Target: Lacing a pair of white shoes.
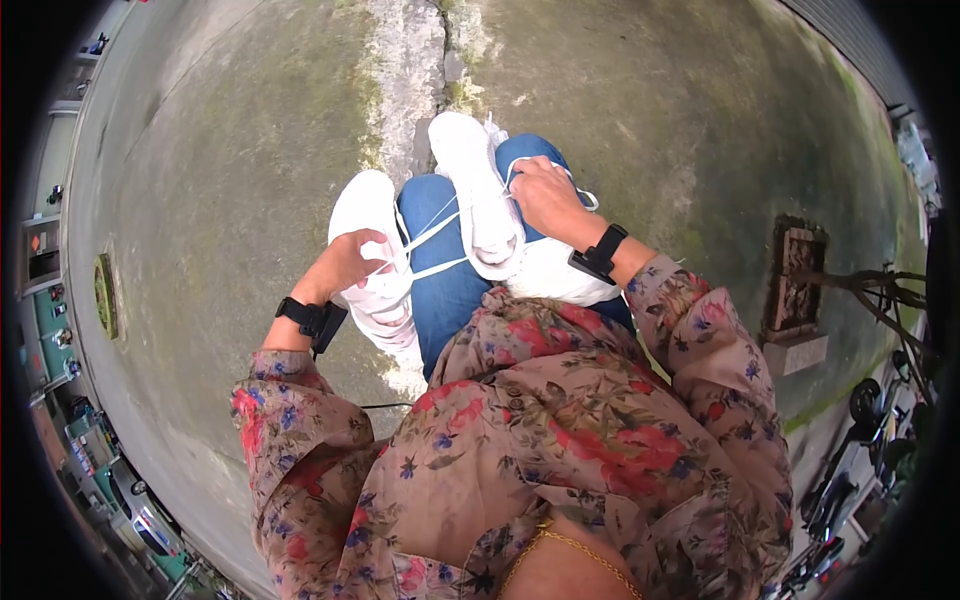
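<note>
Across my lap lie several white shoes with white laces. The middle shoe (470, 160) rests between my knees, its toe pointing away from me. My left hand (355, 262) is closed by the left-hand white shoe (362, 205), fingers pinching a white shoelace (435, 232) that stretches over to the middle shoe. On the right knee, my right hand (545, 195) is closed on a lace beside the middle shoe; a loop of it shows around the fingers. Another white shoe (562, 272) lies under my right wrist, partly hidden.
Stained concrete ground (620, 90) with a cracked pale strip surrounds me. To the right are a brick-edged planter (797, 280) and bare branches (880, 290). Parked motorbikes (850, 470) stand at the lower right, vehicles (145, 510) at the lower left.
</note>
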